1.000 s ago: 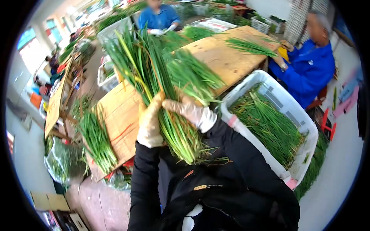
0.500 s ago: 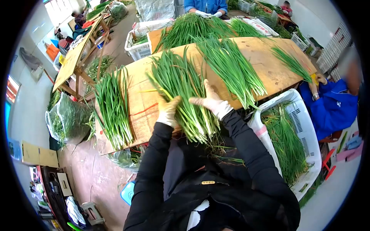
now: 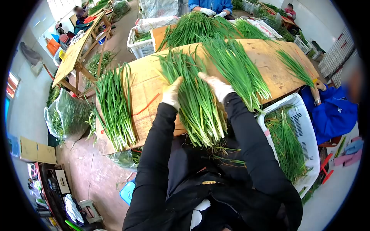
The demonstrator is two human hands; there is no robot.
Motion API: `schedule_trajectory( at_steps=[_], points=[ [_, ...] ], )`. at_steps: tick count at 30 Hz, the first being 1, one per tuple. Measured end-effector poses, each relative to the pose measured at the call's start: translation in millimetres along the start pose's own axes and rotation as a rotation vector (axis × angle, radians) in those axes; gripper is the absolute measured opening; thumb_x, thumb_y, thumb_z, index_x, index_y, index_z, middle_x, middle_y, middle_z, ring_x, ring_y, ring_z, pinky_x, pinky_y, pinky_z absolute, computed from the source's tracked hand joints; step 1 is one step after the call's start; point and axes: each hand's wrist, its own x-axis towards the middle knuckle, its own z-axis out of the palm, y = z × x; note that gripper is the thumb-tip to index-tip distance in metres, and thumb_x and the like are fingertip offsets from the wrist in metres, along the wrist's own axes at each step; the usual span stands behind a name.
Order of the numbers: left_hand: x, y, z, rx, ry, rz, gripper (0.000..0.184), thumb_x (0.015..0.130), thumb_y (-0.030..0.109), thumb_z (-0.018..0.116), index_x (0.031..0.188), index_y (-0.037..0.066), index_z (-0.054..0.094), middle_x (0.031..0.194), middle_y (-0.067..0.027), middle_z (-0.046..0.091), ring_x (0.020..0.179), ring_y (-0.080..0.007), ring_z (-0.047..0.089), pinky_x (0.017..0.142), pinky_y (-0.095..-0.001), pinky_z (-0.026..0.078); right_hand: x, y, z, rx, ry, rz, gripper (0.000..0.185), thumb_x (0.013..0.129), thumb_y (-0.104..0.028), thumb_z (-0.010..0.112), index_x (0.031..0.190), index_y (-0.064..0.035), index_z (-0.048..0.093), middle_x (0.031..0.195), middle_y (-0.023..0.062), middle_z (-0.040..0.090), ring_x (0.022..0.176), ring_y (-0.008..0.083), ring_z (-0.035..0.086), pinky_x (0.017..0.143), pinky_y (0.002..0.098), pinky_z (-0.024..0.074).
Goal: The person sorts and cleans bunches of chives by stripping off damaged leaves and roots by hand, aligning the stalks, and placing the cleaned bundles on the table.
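Observation:
A thick bunch of garlic chives (image 3: 198,102) lies in front of me, its pale stem ends hanging over the table's near edge. My left hand (image 3: 172,93), in a whitish glove, is closed against the bunch's left side with the thumb over the leaves. From the right side my right hand (image 3: 219,86), also gloved, grips the bunch, its thumb lying across the leaves and other fingers largely hidden. A yellowish blurred leaf shows beside the left hand. Another chive bunch (image 3: 115,109) lies to the left, and a further bunch (image 3: 241,69) to the right.
A red strip (image 3: 147,104) lies on the wooden table (image 3: 143,82). A white crate (image 3: 313,140) of chives stands by my right arm. A co-worker in blue (image 3: 333,106) sits at the right; another gloved person (image 3: 210,7) sits opposite, behind a chive heap (image 3: 194,30).
Both hands have moved up along the bunch, and the right thumb now lies across its leaves instead of being spread. The bunch looks straighter and more gathered. The view has shifted slightly.

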Motion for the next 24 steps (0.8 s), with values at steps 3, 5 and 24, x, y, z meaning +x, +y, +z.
schedule_trajectory(
  at_steps=[3, 5, 24],
  points=[
    [-11, 10, 28, 0.056, -0.068, -0.243, 0.033, 0.071, 0.017, 0.068, 0.099, 0.002, 0.056, 0.083, -0.0072, 0.061, 0.071, -0.0169, 0.058, 0.064, -0.0303, 0.047, 23, 13, 25, -0.027, -0.065, -0.007, 0.106, 0.056, -0.066, 0.062, 0.127, 0.0053, 0.027, 0.127, 0.0236, 0.035, 0.120, 0.0315, 0.033, 0.097, 0.0379, 0.0272],
    [-18, 6, 29, 0.031, -0.203, -0.371, 0.029, 0.072, 0.019, 0.068, 0.094, 0.001, 0.060, 0.080, -0.0085, 0.062, 0.066, -0.0176, 0.060, 0.061, -0.0295, 0.050, 12, 16, 22, 0.036, -0.158, -0.018, 0.096, 0.056, -0.051, 0.072, 0.123, 0.0046, 0.034, 0.122, 0.0198, 0.042, 0.114, 0.0278, 0.040, 0.092, 0.0345, 0.0328],
    [-121, 202, 154, 0.373, -0.808, 0.591, 0.045, 0.073, 0.020, 0.064, 0.113, 0.006, 0.047, 0.105, -0.0100, 0.054, 0.092, -0.0182, 0.053, 0.081, -0.0307, 0.043, -120, -114, -54, 0.464, -0.032, -1.201, 0.039, 0.069, -0.012, 0.069, 0.103, -0.0015, 0.052, 0.093, 0.0060, 0.059, 0.087, 0.0172, 0.056, 0.078, 0.0276, 0.0451]
  ],
)
